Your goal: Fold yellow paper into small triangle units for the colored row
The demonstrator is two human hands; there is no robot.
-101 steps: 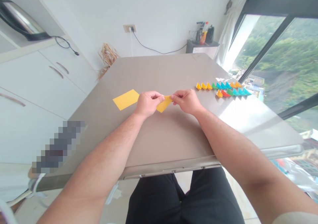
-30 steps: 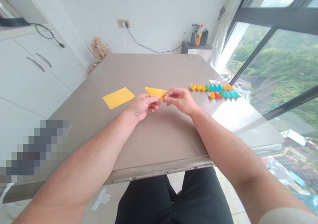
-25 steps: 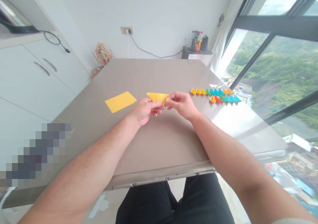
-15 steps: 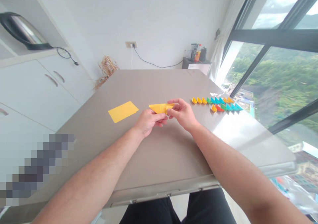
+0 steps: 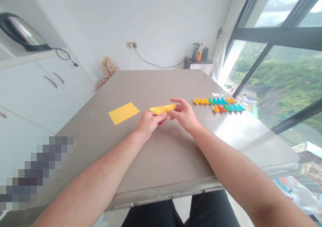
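Note:
A folded yellow paper point(image 5: 161, 109) is held just above the grey table point(image 5: 161, 153), near its middle. My left hand point(image 5: 149, 123) pinches its near left part, fingers closed. My right hand point(image 5: 183, 114) pinches its right end with thumb and fingers, the index finger stretched over the top. A flat yellow sheet point(image 5: 123, 112) lies on the table to the left of my left hand. Two rows of several small folded paper pieces point(image 5: 222, 104), yellow, green, blue and red, stand to the right of my right hand.
White cabinets point(image 5: 37, 89) run along the left, with a kettle point(image 5: 20, 32) on the counter above. A large window point(image 5: 276, 72) fills the right side. A small stand with bottles point(image 5: 200, 54) and a bundle of dry straw point(image 5: 108, 69) are beyond the table's far edge.
The yellow paper has gone from a flat strip to a folded, pointed shape between my fingers. The camera has tilted, so the hands sit lower in view.

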